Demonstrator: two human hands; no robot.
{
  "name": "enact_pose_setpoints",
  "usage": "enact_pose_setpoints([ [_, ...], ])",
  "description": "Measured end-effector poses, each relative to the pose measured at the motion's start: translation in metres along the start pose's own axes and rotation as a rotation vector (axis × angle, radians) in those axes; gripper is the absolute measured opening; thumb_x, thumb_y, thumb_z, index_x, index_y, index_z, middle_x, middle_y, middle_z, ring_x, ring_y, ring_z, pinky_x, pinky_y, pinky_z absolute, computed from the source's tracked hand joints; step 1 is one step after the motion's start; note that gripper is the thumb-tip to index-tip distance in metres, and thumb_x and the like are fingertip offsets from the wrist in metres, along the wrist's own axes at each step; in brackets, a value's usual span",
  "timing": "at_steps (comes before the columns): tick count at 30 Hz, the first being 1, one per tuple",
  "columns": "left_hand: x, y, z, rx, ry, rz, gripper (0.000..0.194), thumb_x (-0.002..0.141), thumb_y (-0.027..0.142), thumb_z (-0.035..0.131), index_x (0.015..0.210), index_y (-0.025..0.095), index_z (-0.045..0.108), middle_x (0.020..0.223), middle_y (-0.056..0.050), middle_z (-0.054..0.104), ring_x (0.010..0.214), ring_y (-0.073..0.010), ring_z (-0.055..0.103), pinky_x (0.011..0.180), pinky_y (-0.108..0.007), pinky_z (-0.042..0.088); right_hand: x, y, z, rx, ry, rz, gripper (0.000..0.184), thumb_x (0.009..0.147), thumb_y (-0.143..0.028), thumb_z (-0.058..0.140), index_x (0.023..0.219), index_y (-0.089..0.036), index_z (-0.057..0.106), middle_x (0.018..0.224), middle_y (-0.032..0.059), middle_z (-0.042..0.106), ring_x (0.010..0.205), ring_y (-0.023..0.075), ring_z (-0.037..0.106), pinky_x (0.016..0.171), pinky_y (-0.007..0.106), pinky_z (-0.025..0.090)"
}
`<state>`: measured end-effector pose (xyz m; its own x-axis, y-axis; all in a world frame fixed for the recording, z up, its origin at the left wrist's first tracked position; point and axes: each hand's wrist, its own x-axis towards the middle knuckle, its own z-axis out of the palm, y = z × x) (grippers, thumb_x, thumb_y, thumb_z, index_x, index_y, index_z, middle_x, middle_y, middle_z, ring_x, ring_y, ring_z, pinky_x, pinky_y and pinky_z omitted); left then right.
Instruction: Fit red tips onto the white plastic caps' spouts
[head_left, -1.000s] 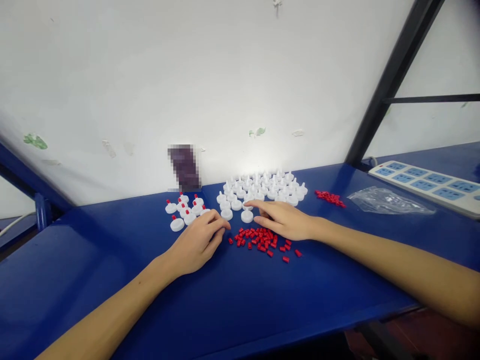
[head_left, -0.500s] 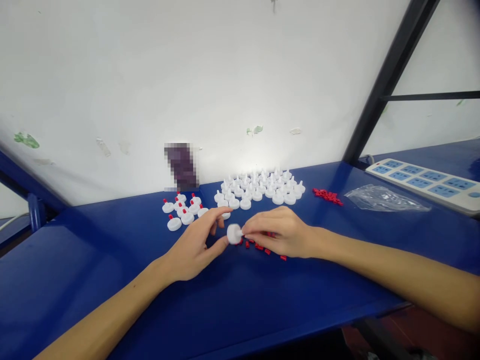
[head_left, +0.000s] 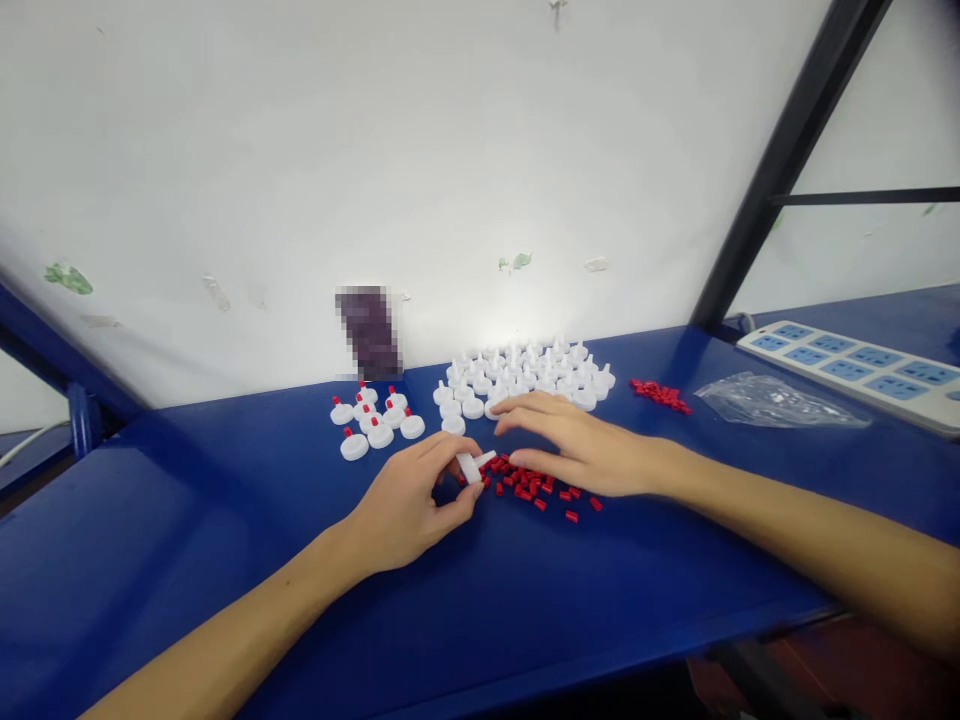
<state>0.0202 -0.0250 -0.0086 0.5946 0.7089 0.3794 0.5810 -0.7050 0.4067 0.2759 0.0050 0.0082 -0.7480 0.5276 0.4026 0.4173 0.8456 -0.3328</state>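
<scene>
Between the thumb and fingers of my left hand (head_left: 416, 495) is a white nozzle cap (head_left: 469, 467), tilted so that its bare spout points right. My right hand (head_left: 577, 440) is open just to the right of it, fingers apart, above a scatter of small red tips (head_left: 529, 485) on the blue table. Behind the hands stands a crowd of white nozzle caps (head_left: 517, 375) with bare spouts. To the left, several white caps with red tips (head_left: 380, 432) stand upright on the table.
A second pile of red tips (head_left: 660, 396) lies at the right, beside a clear plastic bag (head_left: 776, 400). Farther right is a power strip (head_left: 862, 365). A blurred dark rectangle (head_left: 371, 335) is at the wall behind. A black metal post (head_left: 780, 180) rises at the back right.
The nozzle cap has passed from my right hand to my left, which has closed on it. My right hand has opened and moved slightly right, uncovering more red tips.
</scene>
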Motion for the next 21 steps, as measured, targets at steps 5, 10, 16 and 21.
enact_pose_setpoints([
  [5, -0.001, -0.006, -0.001, 0.023, 0.021, 0.009, 0.024, 0.09, 0.027, 0.059, 0.113, 0.02, 0.056, 0.084, 0.001, 0.061, 0.067, -0.013, 0.054, 0.065, -0.026, 0.044, -0.003, 0.019, -0.017, 0.101, 0.025, 0.123, 0.029, 0.093, -0.045, 0.059, 0.084, -0.018, 0.063, 0.079, 0.002, 0.063, 0.076, 0.0162, 0.055, 0.074, 0.031, 0.043],
  [10, -0.001, -0.006, -0.001, 0.054, 0.013, 0.026, 0.024, 0.09, 0.028, 0.06, 0.112, 0.02, 0.057, 0.086, 0.0, 0.062, 0.07, -0.0133, 0.057, 0.066, -0.027, 0.044, -0.004, 0.02, -0.016, -0.009, -0.141, 0.185, 0.031, 0.089, -0.05, 0.062, 0.093, -0.02, 0.068, 0.084, 0.0015, 0.063, 0.072, 0.014, 0.054, 0.062, 0.026, 0.036],
  [16, 0.0, -0.003, -0.002, 0.06, -0.037, 0.061, 0.023, 0.091, 0.028, 0.058, 0.113, 0.02, 0.057, 0.09, -0.001, 0.063, 0.076, -0.0145, 0.058, 0.068, -0.027, 0.044, -0.005, 0.019, -0.006, -0.074, -0.215, 0.156, 0.025, 0.093, -0.042, 0.058, 0.088, -0.019, 0.068, 0.078, 0.0004, 0.064, 0.065, 0.0121, 0.052, 0.059, 0.025, 0.035],
  [21, 0.001, -0.001, -0.002, 0.085, -0.078, 0.093, 0.023, 0.091, 0.028, 0.057, 0.113, 0.019, 0.057, 0.086, 0.0, 0.061, 0.074, -0.0153, 0.056, 0.068, -0.029, 0.043, -0.005, 0.018, -0.001, -0.037, -0.173, 0.11, 0.019, 0.092, -0.028, 0.058, 0.077, -0.017, 0.064, 0.074, -0.0008, 0.063, 0.062, 0.0097, 0.052, 0.06, 0.024, 0.037],
])
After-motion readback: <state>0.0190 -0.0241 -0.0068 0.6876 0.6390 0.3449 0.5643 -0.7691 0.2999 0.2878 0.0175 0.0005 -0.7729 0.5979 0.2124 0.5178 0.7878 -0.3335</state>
